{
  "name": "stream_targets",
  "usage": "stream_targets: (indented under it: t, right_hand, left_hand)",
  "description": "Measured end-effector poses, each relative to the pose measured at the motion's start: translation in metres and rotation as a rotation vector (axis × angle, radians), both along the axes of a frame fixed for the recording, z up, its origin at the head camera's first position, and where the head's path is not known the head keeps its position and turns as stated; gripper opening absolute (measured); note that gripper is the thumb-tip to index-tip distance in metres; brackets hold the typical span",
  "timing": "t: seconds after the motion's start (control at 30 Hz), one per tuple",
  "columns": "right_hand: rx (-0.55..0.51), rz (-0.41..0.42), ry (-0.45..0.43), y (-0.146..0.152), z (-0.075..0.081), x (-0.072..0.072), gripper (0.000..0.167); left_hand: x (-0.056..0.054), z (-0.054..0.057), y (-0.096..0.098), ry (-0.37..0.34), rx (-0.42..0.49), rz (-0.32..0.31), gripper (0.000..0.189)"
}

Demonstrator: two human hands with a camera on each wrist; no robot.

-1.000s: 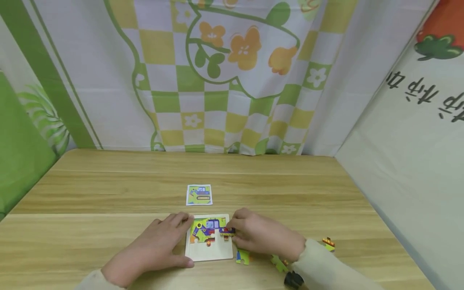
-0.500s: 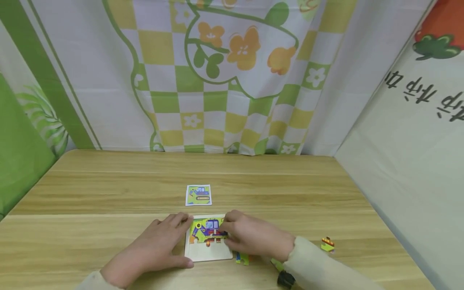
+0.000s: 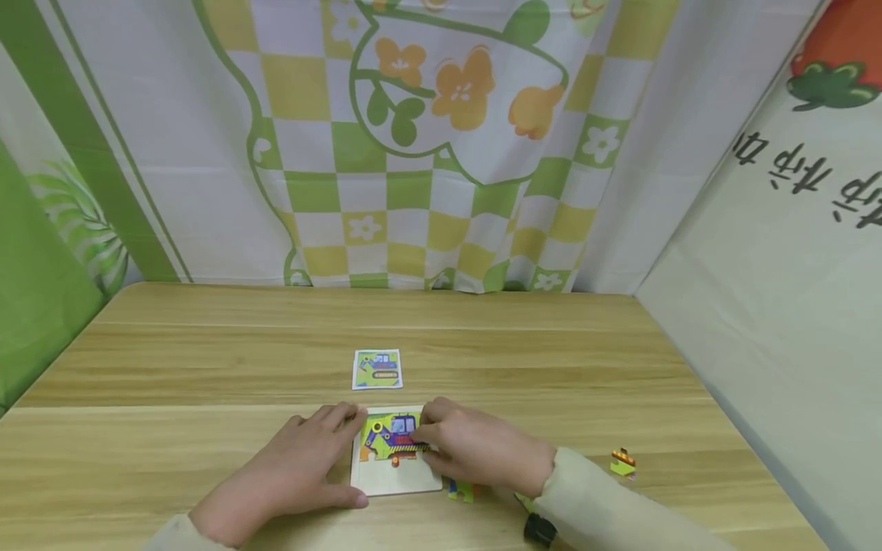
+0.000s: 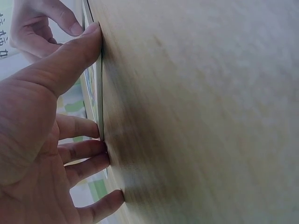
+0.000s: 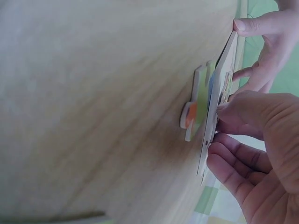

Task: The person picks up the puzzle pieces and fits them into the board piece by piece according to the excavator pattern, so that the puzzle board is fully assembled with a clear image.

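A white puzzle tray (image 3: 396,479) lies on the table, its upper part filled with joined pieces of an excavator picture (image 3: 393,438). My left hand (image 3: 296,463) rests along the tray's left side, thumb and fingers extended against the edge; the left wrist view shows the thumb (image 4: 77,51) at that edge. My right hand (image 3: 482,444) reaches over the tray's right part and pinches a puzzle piece (image 3: 420,447) with black-and-yellow stripes, right against the joined pieces. Its fingers hide most of that piece. In the right wrist view the thumb (image 5: 233,107) is bent down at the tray.
A picture card (image 3: 377,370) of the same excavator lies beyond the tray. Loose puzzle pieces (image 3: 461,490) sit by the tray's lower right, partly under my right forearm. Another piece (image 3: 623,462) lies farther right. A patterned curtain (image 3: 427,191) hangs behind the table.
My right hand has slid left over the tray with the striped piece, narrowing the gap in the picture until the piece meets its neighbours. My left hand has stayed in place.
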State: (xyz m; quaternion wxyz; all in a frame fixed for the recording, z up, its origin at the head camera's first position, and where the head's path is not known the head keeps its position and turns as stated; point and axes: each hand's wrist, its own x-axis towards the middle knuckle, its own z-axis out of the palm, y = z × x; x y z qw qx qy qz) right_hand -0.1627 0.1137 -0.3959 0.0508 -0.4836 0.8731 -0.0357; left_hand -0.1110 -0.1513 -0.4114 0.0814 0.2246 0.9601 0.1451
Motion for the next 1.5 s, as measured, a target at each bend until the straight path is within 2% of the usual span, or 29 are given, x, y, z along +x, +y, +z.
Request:
stream_targets:
  t: [0.47,0.83,1.0,1.13,1.4,1.5]
  right_hand:
    - [-0.038,0.017,0.060,-0.001,-0.003,0.002,0.020]
    - [-0.031,0.000,0.002,-0.003,-0.002,0.000,0.021]
    - [-0.064,-0.017,-0.044,0.001,0.000,0.002,0.026]
    - [-0.076,-0.033,-0.098,0.007,0.001,0.003,0.031]
    - [-0.052,-0.055,-0.080,0.030,0.005,0.012,0.027]
    - [-0.045,-0.049,-0.116,0.040,0.006,0.016,0.023]
  left_hand:
    - [-0.001,-0.001,0.000,0.003,-0.011,-0.002,0.109]
    - [0.000,-0.001,0.000,0.003,-0.012,0.000,0.110]
    - [0.000,-0.001,0.001,-0.004,-0.010,0.003,0.110]
    - [0.000,-0.001,0.001,-0.002,-0.008,0.000,0.109]
    - [0.000,-0.002,0.001,0.000,-0.009,0.004,0.110]
    - [-0.001,-0.002,0.001,-0.001,-0.014,0.004,0.110]
